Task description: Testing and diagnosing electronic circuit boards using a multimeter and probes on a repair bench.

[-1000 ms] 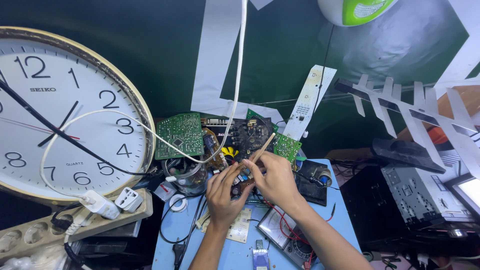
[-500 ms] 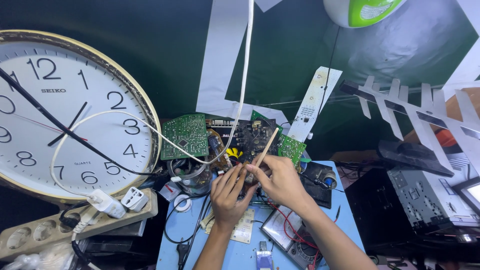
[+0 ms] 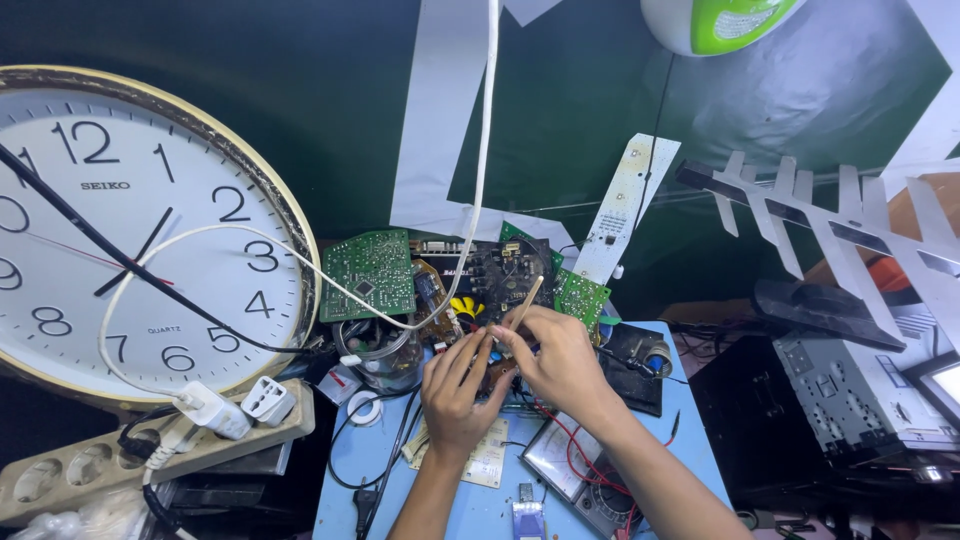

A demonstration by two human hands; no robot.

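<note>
Both hands over dark circuit board; right hand pinches thin stick.

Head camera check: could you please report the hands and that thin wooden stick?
Right hand pinches thin wooden stick. Left hand on dark circuit board. White cable hangs beside.

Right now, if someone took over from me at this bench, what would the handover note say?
Right hand: pinches a thin pale stick, its tip angled up over the dark circuit board.
Left hand: fingers rest on the small parts at the board's lower edge, beside the right hand.
Around: green circuit board leans to the left; meter with red leads lies on the blue table by the right forearm.
Done: board propped up, both hands on it.
Left: cannot tell how far the work has got.
</note>
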